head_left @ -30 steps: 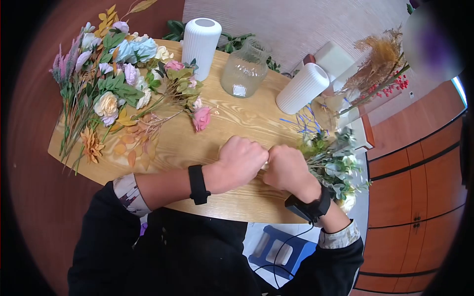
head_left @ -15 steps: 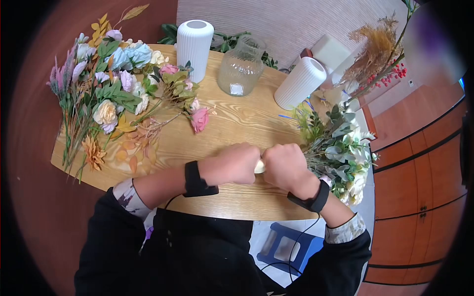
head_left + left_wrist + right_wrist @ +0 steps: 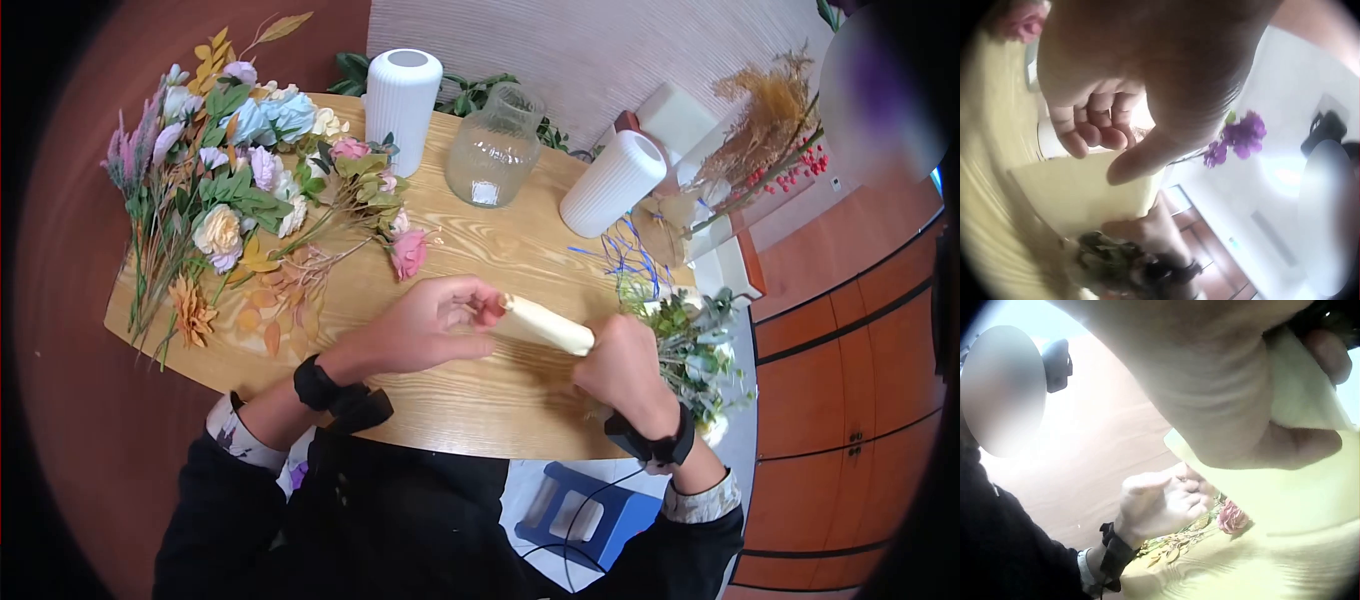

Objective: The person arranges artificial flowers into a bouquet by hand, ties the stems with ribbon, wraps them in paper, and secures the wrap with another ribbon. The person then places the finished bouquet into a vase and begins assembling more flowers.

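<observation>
Head view: one smooth, pale-yellow, sheet-like piece (image 3: 545, 325), material not determinable, held above the middle of the table between a person's two hands. Right hand (image 3: 628, 370): fingers curled and clamped on the piece at its right end, the thumb laid along its surface in the right wrist view. Left hand (image 3: 425, 325): fingers loosely bent, thumb apart from them, at the piece's left end; whether the fingertips touch it cannot be told. One light wood-grain table (image 3: 480, 410), beneath both hands. On its left side, one large mixed bunch of flowers (image 3: 262, 165) in lavender, pale blue, peach and orange, with green and yellow leaves; one pink rose (image 3: 408, 255) at the bunch's inner edge, near the left hand. Along the far side, left to right: one tall white ribbed vase (image 3: 402, 115), one clear textured glass vase (image 3: 492, 150), one second white ribbed vase (image 3: 615, 185). Just beside the latter, loose thin blue strands (image 3: 635, 255). Behind the right hand, one bundle of green foliage with white blooms (image 3: 690, 330). On the floor before the table, one blue plastic stool (image 3: 610, 510), partly hidden by a sleeve.
</observation>
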Available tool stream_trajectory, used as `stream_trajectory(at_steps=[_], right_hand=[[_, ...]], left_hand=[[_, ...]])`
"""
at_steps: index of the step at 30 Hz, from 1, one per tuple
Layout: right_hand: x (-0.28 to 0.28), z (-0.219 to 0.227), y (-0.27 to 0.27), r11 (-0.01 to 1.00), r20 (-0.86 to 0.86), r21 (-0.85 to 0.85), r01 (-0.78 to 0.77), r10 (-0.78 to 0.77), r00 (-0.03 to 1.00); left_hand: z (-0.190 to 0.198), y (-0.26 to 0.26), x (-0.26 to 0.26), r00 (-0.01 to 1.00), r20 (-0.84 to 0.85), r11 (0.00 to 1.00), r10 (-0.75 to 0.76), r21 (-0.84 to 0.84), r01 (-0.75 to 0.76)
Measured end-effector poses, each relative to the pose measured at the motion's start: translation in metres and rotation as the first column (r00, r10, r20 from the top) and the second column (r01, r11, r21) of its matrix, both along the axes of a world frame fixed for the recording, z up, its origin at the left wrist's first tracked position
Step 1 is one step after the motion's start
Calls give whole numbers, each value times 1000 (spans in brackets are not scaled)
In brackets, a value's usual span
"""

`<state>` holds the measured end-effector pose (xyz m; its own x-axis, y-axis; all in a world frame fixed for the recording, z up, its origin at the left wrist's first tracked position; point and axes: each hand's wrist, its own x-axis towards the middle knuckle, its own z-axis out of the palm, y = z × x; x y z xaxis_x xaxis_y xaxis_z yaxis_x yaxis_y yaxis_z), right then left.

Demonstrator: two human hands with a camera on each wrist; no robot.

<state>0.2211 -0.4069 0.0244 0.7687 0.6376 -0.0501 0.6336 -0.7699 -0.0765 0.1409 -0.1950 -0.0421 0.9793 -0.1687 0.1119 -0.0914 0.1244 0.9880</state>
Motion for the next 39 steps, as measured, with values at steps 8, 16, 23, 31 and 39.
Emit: stream_trajectory(at_steps=[8, 16, 23, 31, 39], right_hand=[[-7, -7, -8, 975, 116, 220, -22, -4, 993], [-14, -18, -8, 956, 226, 265, -129, 69, 972], [-14, -20, -9, 950, 151, 276, -148, 109, 982], [-18, -15, -5, 964, 76, 231, -134, 119, 990], [-15, -29, -8, 977, 67, 182, -115, 104, 992]], left_hand=[[13, -27, -12, 903, 356, 968, 242, -29, -249], [19, -31, -15, 952, 201, 966, 230, -165, -199], [7, -23, -16, 946, 241, 966, 216, -195, -170], [1, -18, -13, 970, 184, 977, 159, -169, -128], [-11, -22, -9, 979, 129, 968, 155, -217, -125]])
